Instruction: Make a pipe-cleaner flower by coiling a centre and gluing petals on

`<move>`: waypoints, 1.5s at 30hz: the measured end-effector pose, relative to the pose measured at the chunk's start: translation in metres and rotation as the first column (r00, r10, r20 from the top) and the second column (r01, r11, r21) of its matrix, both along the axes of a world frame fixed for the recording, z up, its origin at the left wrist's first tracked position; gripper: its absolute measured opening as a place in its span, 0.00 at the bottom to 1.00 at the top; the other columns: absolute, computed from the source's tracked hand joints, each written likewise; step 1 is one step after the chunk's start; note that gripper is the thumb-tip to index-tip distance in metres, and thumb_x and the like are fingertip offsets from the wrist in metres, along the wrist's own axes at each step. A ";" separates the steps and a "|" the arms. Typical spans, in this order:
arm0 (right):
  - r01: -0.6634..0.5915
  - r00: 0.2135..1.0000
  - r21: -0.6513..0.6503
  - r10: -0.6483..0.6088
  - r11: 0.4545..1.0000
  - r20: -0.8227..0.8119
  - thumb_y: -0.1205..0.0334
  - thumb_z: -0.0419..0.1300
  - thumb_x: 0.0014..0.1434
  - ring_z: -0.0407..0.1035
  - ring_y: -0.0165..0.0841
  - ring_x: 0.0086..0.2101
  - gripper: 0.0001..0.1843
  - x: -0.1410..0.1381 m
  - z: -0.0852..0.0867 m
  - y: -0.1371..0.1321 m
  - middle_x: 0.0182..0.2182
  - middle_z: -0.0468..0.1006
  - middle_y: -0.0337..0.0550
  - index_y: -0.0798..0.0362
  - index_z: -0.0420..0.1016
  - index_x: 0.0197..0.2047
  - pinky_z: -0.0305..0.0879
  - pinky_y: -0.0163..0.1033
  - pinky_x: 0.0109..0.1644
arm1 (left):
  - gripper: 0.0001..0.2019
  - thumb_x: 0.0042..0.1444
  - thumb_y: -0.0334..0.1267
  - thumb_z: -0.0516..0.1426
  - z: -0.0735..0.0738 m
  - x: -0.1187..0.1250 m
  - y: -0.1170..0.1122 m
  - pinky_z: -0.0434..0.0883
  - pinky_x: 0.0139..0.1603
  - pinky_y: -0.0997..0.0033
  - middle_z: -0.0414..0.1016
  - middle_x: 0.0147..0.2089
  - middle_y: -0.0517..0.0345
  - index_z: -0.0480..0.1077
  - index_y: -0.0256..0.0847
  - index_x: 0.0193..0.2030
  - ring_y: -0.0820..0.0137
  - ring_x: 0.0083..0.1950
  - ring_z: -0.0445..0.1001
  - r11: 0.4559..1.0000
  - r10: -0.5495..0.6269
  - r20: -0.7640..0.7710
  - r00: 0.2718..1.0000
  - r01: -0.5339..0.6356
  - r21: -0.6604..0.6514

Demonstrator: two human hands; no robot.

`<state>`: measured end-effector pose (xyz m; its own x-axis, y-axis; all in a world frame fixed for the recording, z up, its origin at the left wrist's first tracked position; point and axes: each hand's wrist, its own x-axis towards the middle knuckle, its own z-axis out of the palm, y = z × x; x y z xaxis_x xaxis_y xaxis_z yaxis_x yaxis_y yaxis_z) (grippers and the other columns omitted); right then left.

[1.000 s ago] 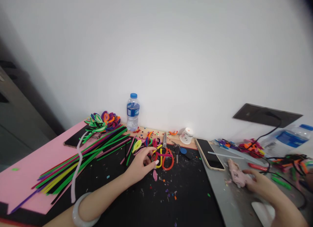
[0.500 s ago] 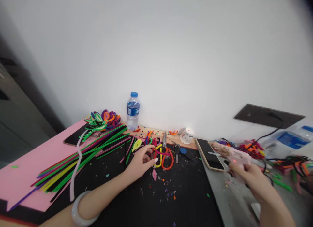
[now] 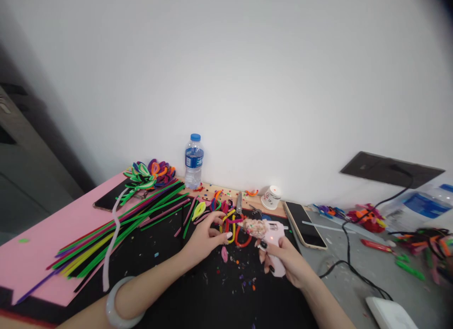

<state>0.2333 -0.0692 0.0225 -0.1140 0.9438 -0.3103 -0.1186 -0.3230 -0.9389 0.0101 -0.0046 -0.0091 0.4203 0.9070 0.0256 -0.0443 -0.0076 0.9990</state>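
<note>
My right hand (image 3: 283,260) is wrapped round a pale pink hot glue gun (image 3: 274,234), whose crusted front end points left. In my left hand (image 3: 208,234), the curled fingers pinch a small magenta pipe cleaner piece (image 3: 234,221); part of it is hidden by the fingers. The gun's tip is close to this piece, and I cannot tell if they touch. Scissors (image 3: 239,204) with orange-red handles lie behind and beneath, partly covered by the gun. A small pink loop (image 3: 224,254) lies on the black mat (image 3: 198,296) just below my left fingertips.
Long pipe cleaners (image 3: 123,230) and a looped bunch (image 3: 145,175) lie at left. Along the wall stand a water bottle (image 3: 194,164) and paper cup (image 3: 271,198). At right are a phone (image 3: 306,227), a black cable (image 3: 348,244), a red cutter (image 3: 375,245) and a white box (image 3: 389,314).
My right hand has brought the glue gun leftward from beyond the phone to beside my left hand. The left hand has stayed nearly still.
</note>
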 end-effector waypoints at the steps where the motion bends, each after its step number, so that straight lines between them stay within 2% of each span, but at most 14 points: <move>1: -0.005 1.000 -0.015 0.005 1.000 -0.008 0.54 0.64 0.47 0.61 0.23 0.14 0.16 -0.004 -0.003 0.000 0.18 0.74 0.40 0.59 0.70 0.30 0.65 0.32 0.19 | 0.21 0.48 0.39 0.60 0.000 0.000 0.000 0.71 0.32 0.73 0.60 0.41 0.62 0.60 0.44 0.49 0.76 0.28 0.74 1.000 -0.002 -0.003 1.000 0.002 0.009; 6: 0.013 1.000 -0.066 -0.015 0.998 -0.022 0.51 0.65 0.46 0.59 0.22 0.12 0.18 -0.018 -0.012 0.000 0.15 0.73 0.38 0.59 0.68 0.27 0.64 0.31 0.17 | 0.22 0.46 0.37 0.62 0.001 0.001 -0.003 0.68 0.28 0.76 0.60 0.40 0.62 0.61 0.43 0.48 0.80 0.25 0.70 0.999 -0.005 -0.036 0.999 0.007 0.039; 14: 0.040 0.997 -0.068 -0.044 0.997 -0.058 0.52 0.63 0.48 0.59 0.22 0.13 0.17 -0.016 -0.016 0.000 0.15 0.71 0.35 0.58 0.66 0.29 0.63 0.30 0.17 | 0.21 0.45 0.34 0.61 0.003 0.001 -0.004 0.66 0.26 0.77 0.60 0.40 0.62 0.61 0.42 0.47 0.81 0.24 0.69 0.999 -0.001 -0.057 0.998 0.004 0.053; 37: 0.097 0.995 -0.091 -0.099 0.991 -0.017 0.49 0.64 0.46 0.53 0.21 0.13 0.18 -0.021 -0.014 -0.003 0.14 0.67 0.32 0.54 0.64 0.28 0.64 0.31 0.18 | 0.21 0.45 0.36 0.61 0.001 0.001 -0.004 0.67 0.26 0.77 0.60 0.41 0.61 0.61 0.43 0.47 0.80 0.24 0.69 0.995 0.013 -0.084 0.996 -0.005 0.099; 45: 0.069 0.997 -0.073 -0.070 0.995 -0.015 0.50 0.63 0.48 0.54 0.21 0.13 0.17 -0.020 -0.014 -0.003 0.14 0.67 0.31 0.55 0.64 0.29 0.64 0.31 0.18 | 0.21 0.44 0.37 0.62 0.004 0.001 -0.004 0.68 0.27 0.76 0.60 0.41 0.61 0.62 0.42 0.46 0.81 0.24 0.67 0.996 0.024 -0.077 0.997 -0.018 0.085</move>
